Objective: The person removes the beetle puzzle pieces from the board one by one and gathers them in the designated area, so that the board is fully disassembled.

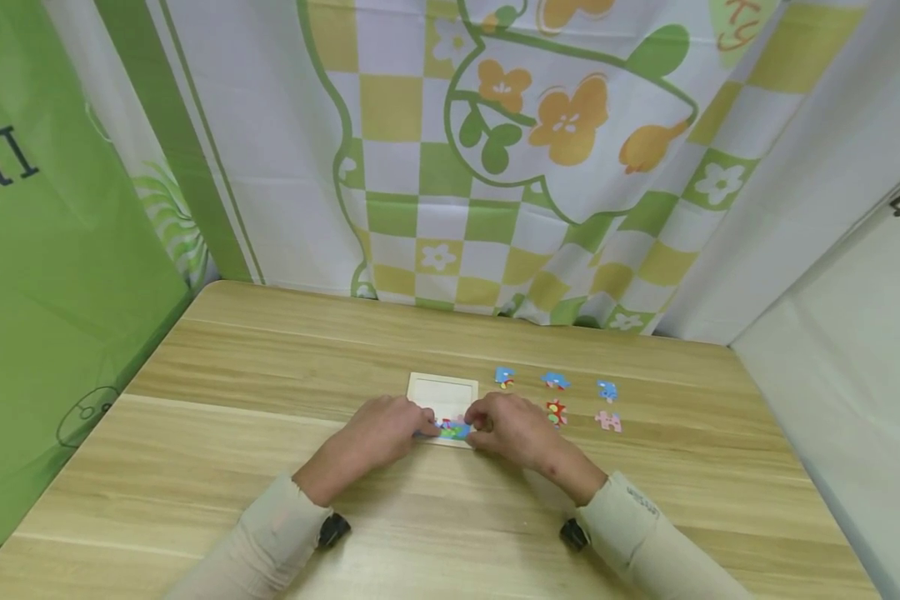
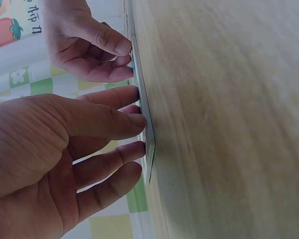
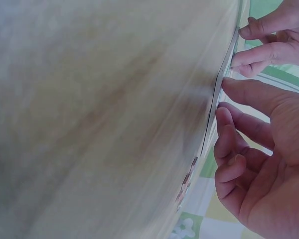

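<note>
A small wooden puzzle tray (image 1: 442, 377) lies on the table. Blue, green and pink puzzle pieces (image 1: 453, 431) sit along its near side, partly covered by fingers. My left hand (image 1: 390, 427) touches the tray's near left part; in the left wrist view its thumb and fingers are spread against the tray edge (image 2: 148, 137). At the near right corner, my right hand (image 1: 517, 431) rests its thumb and forefinger on the tray, tips apart, other fingers loosely bent. Beside that hand lies a red and green puzzle piece (image 1: 556, 412), partly hidden.
Right of the tray lie several loose pieces: blue ones (image 1: 504, 377) in a back row, a pink one (image 1: 608, 421) nearer. The wooden table (image 1: 270, 350) ends at a patterned curtain (image 1: 450, 233) behind and a green cloth (image 1: 60, 275) on the left.
</note>
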A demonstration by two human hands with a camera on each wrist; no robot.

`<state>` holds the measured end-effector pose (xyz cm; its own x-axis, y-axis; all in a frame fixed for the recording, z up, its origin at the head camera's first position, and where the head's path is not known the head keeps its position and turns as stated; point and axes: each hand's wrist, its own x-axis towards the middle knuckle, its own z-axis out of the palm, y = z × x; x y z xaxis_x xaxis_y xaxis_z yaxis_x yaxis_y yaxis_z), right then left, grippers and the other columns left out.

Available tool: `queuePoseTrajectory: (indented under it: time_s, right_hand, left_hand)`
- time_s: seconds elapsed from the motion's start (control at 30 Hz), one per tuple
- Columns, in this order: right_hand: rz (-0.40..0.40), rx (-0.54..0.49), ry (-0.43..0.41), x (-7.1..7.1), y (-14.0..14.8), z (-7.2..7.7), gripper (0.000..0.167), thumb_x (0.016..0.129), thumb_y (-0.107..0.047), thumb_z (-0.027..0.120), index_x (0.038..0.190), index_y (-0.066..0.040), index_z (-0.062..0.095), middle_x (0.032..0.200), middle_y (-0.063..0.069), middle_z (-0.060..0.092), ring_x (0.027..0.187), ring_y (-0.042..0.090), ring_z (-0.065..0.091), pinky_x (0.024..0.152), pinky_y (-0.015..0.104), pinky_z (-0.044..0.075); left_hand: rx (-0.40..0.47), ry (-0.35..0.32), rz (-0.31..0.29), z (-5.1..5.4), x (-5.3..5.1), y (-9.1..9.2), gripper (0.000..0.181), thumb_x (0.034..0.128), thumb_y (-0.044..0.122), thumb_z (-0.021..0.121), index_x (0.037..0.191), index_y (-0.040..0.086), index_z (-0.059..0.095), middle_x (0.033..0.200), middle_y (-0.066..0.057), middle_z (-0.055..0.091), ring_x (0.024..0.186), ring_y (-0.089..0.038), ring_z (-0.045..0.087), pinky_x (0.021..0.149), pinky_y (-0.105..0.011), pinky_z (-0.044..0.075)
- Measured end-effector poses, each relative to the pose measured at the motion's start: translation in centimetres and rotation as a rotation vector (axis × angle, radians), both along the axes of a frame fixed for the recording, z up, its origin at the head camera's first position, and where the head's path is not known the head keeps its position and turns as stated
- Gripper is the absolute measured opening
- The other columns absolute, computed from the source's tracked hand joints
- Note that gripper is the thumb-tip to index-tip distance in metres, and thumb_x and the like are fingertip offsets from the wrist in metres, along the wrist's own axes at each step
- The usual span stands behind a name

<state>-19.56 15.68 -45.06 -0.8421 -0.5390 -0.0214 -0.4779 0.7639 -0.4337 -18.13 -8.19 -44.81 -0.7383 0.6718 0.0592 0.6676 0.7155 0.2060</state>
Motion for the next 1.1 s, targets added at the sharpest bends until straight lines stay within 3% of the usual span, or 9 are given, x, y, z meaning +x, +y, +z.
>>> queuePoseTrajectory:
  time_s: [0.37,0.57,0.7,0.9,1.1]
  right_hand:
    - [-0.010,0.020,0.046,0.35,0.00,-0.04,0.017,0.088,-0.020,0.083,0.101,-0.014,0.075,0.090,-0.007,0.067,0.081,0.008,0.061,0.068,0.032,0.051]
    - [-0.028,0.006,0.063,0.55,-0.06,-0.03,0.017,0.087,-0.020,0.084,0.100,-0.015,0.075,0.090,-0.007,0.067,0.080,0.009,0.062,0.068,0.032,0.051]
    - [-0.040,-0.015,0.064,0.62,-0.07,0.04,0.015,0.086,-0.019,0.084,0.098,-0.016,0.074,0.089,-0.008,0.068,0.079,0.008,0.062,0.068,0.032,0.051]
    - [-0.043,-0.070,0.095,0.52,-0.08,0.21,0.005,0.090,-0.015,0.079,0.090,-0.017,0.075,0.081,-0.012,0.066,0.068,0.004,0.057,0.060,0.028,0.048]
    - [-0.034,-0.124,0.073,0.35,-0.16,0.36,0.011,0.092,-0.013,0.076,0.084,-0.019,0.072,0.076,-0.013,0.065,0.065,0.002,0.056,0.057,0.025,0.048]
  left_hand:
    - [0.009,-0.009,0.002,0.20,-0.04,0.11,0.043,0.0840,-0.012,0.072,0.105,0.023,0.085,0.088,0.011,0.067,0.068,-0.010,0.050,0.055,-0.025,0.042]
    - [0.012,0.009,-0.008,0.07,0.03,0.06,0.038,0.0843,-0.008,0.075,0.107,0.022,0.084,0.095,0.008,0.074,0.071,-0.010,0.059,0.058,-0.027,0.048]
    - [-0.001,0.002,0.002,0.09,-0.03,0.09,0.040,0.0839,-0.007,0.075,0.110,0.023,0.083,0.103,0.006,0.076,0.073,-0.011,0.063,0.059,-0.029,0.050]
    - [-0.001,-0.004,0.008,0.18,0.01,0.16,0.041,0.0843,-0.008,0.073,0.110,0.022,0.083,0.103,0.006,0.076,0.069,-0.009,0.056,0.056,-0.027,0.047]
    - [-0.007,0.011,0.005,0.08,-0.01,0.22,0.040,0.0853,-0.008,0.072,0.109,0.023,0.084,0.098,0.008,0.074,0.066,-0.010,0.052,0.055,-0.028,0.046]
